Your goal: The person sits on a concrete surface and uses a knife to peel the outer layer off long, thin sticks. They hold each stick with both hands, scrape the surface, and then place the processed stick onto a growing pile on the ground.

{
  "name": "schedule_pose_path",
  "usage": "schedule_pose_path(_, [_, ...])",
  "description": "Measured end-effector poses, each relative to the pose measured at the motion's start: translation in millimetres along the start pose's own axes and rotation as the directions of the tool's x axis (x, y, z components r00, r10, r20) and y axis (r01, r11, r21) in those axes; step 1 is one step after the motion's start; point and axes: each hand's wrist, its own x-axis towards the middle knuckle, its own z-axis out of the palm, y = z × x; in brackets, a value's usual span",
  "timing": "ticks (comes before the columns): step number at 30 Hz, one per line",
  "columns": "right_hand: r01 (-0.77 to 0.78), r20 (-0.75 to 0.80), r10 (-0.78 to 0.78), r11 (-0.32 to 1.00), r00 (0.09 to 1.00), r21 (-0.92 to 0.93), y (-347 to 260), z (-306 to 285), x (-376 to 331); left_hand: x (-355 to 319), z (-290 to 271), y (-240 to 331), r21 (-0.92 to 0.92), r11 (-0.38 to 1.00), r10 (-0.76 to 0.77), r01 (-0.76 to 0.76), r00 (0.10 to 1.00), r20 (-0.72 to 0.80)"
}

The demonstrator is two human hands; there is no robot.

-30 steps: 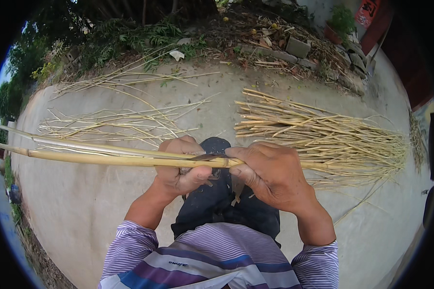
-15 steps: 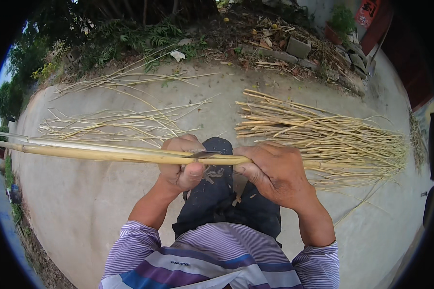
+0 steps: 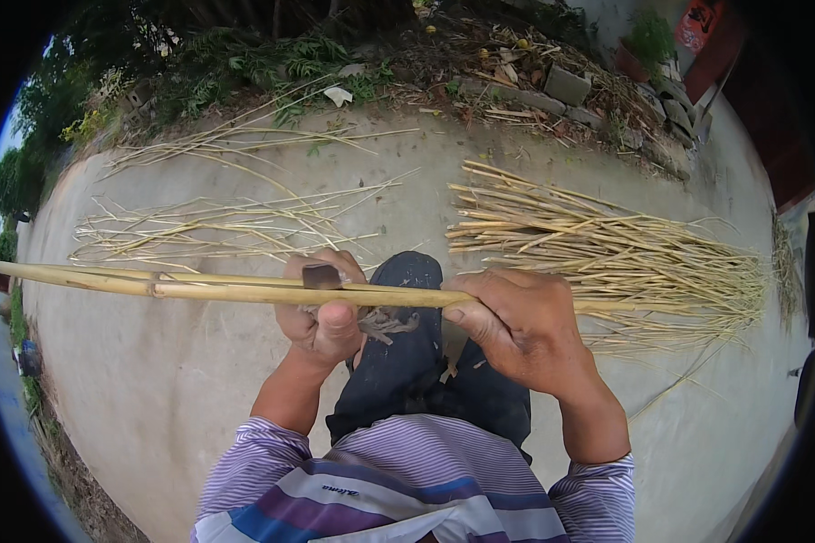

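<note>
A long yellow cane stalk (image 3: 217, 291) lies crosswise in front of me, split lengthwise along its left part. My left hand (image 3: 321, 317) is closed around it, thumb on the near side and fingers behind. A small dark flat blade (image 3: 322, 277) stands up at the split, right by the left fingers; its lower part is hidden. Grey ragged cloth (image 3: 388, 323) hangs from under that hand. Farther right, my right hand (image 3: 514, 326) grips the stalk from above, with its thumb along the near side. The stalk continues past this hand toward the right.
A thick pile of cane stalks (image 3: 598, 244) lies on the concrete (image 3: 181, 389) at right. Thin split strips (image 3: 199, 231) are scattered at left, with more strips (image 3: 244, 140) beyond. Plants, dry litter and a concrete block (image 3: 567, 87) line the far edge. My knees are below the stalk.
My left hand has shifted slightly left. The blade has turned to show its flat face, and the split's pale inner side shows less. More cloth is visible. My right hand has hardly moved.
</note>
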Motion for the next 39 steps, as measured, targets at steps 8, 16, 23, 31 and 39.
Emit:
schedule_pose_path(8, [-0.029, 0.033, 0.031, 0.999, 0.999, -0.046, -4, -3, 0, 4, -4, -16, -0.018, 0.993, 0.119, -0.118, 0.987, 0.105])
schedule_pose_path(16, [0.082, 0.015, -0.082, 0.996, 0.997, -0.017, -20, 9, 5, -3, 1, -10, 0.016, 0.997, 0.073, -0.077, 0.976, 0.207])
schedule_pose_path(23, [0.066, 0.034, -0.065, 0.997, 0.997, -0.028, -24, 2, 1, 6, 0, 8, 0.042, 0.991, 0.111, -0.129, 0.95, 0.291])
schedule_pose_path(31, [0.096, 0.047, -0.094, 0.993, 0.995, -0.062, -39, 8, 2, -4, 2, 11, 0.071, 0.992, 0.063, -0.1, 0.91, 0.409])
schedule_pose_path(39, [-0.016, 0.029, 0.016, 1.0, 0.999, 0.017, -24, -10, -19, 21, -18, 26, 0.084, 0.991, 0.092, -0.109, 0.98, 0.178])
